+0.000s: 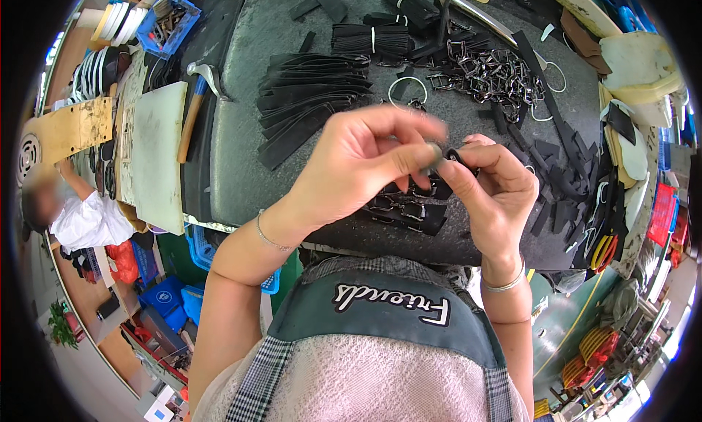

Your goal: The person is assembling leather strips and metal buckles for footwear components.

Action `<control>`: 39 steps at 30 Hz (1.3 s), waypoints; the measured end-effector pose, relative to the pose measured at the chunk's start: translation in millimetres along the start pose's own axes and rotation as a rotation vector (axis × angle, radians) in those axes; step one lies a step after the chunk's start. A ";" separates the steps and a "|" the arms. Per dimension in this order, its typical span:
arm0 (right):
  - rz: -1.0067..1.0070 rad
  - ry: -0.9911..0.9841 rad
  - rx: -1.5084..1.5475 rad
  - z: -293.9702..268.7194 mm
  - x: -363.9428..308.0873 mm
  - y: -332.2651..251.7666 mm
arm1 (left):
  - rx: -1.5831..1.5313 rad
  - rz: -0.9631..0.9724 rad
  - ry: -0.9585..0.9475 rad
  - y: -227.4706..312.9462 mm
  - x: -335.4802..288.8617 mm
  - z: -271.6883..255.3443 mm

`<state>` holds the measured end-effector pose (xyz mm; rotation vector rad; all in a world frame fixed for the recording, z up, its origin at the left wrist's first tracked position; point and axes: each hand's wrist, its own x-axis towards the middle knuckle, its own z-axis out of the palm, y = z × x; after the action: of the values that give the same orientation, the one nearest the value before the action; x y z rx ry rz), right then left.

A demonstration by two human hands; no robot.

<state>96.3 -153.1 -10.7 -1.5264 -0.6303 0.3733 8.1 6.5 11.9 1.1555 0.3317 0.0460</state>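
Both my hands meet above the front of the dark worktable point(252, 71). My right hand point(501, 188) pinches a small curled black strip point(455, 157) between thumb and forefinger. My left hand point(358, 159) has its thumb bent in at the same spot, its fingertips smeared by motion; what they grip there cannot be made out. Just below the hands lie black straps with metal buckles point(409, 208), partly hidden by the fingers. Behind them sit a pile of loose metal buckles point(486, 71) and a fanned stack of black strips point(311, 93).
A bundle of black strips point(373, 39) is tied with a white band. A claw hammer point(194, 115) rests at the left beside a pale board point(162, 151). Black scraps point(552, 170) lie at the right. Another person point(88, 217) sits at the far left.
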 end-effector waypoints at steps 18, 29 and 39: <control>0.094 -0.093 -0.083 -27.5 -7.2 -19.2 | 0.168 0.236 0.169 11.0 -0.4 -10.0; -0.011 -0.168 -0.263 -11.5 1.9 -18.5 | 0.453 0.285 0.127 -14.8 3.7 5.6; -0.190 -0.226 -0.523 -8.0 4.8 -31.4 | 0.469 0.331 0.258 -15.8 0.1 7.7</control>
<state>99.9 -157.7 21.6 -1.9124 -1.1062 0.2455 8.2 -6.7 0.4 1.6676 0.3877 0.4294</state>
